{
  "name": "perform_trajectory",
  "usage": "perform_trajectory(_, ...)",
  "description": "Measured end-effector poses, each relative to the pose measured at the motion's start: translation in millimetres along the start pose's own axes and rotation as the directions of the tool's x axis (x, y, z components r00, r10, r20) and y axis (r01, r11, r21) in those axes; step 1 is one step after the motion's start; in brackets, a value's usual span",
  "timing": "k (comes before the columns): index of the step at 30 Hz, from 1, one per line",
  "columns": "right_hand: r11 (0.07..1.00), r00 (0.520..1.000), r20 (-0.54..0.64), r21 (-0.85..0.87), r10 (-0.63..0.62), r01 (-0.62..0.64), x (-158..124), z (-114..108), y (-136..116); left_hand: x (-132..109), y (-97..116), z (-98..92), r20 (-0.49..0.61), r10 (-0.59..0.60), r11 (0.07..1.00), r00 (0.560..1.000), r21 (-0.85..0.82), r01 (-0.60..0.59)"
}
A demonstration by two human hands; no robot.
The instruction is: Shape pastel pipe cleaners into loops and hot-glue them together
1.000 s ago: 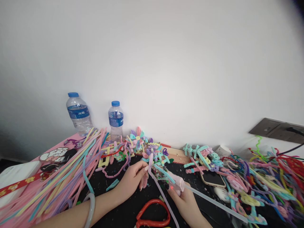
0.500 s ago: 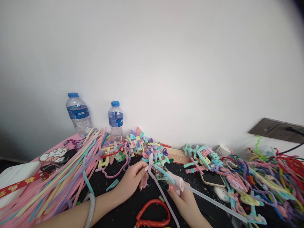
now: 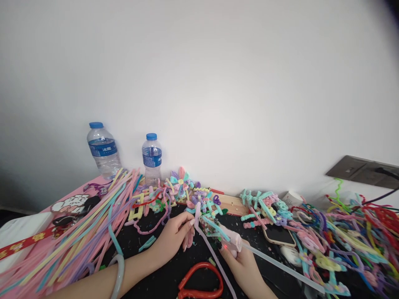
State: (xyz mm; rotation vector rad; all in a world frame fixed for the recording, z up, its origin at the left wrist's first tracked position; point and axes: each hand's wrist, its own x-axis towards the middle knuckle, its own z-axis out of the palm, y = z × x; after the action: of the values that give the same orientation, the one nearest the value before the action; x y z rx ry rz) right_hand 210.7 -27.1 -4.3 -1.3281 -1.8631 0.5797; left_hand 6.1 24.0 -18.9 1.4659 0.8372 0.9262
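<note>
Nothing much has moved since the earlier frames: your hands hold the same pose, and only the view dips a touch.

Your left hand [image 3: 172,237] is closed in a fingertip pinch on the lilac pipe cleaner [image 3: 197,212], propping it against the small pipe-cleaner bundle [image 3: 208,224], likely to keep it steady at the nozzle. Your right hand [image 3: 245,265] grips the pink glue gun [image 3: 231,241], tip at that bundle, red light on, clear glue stick [image 3: 280,265] trailing out the back to the right. Red scissors [image 3: 201,283] lie between your wrists on the black mat [image 3: 168,278], handy. Straight pipe cleaners [image 3: 87,228] fan out left, a tangled heap [image 3: 343,241] sits right, and two water bottles [image 3: 152,157] stand by the wall.
</note>
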Motion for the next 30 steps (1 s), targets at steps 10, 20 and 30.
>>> perform_trajectory(10,1.0,1.0,-0.018,0.005,0.0,0.0,0.2,-0.2,0.2,1.0,-4.2,-1.3,0.001,0.003,1.0,1.0,0.019,-0.003)
perform_trajectory(20,1.0,1.0,-0.025,-0.005,0.003,-0.003,0.4,1.8,3.3,0.7,-3.6,-0.8,0.006,-0.005,1.0,1.0,0.01,0.005)
perform_trajectory(30,1.0,1.0,-0.025,0.018,0.014,-0.013,-0.1,0.3,1.8,-0.7,-2.3,-0.7,0.021,-0.007,0.999,1.0,0.041,0.006)
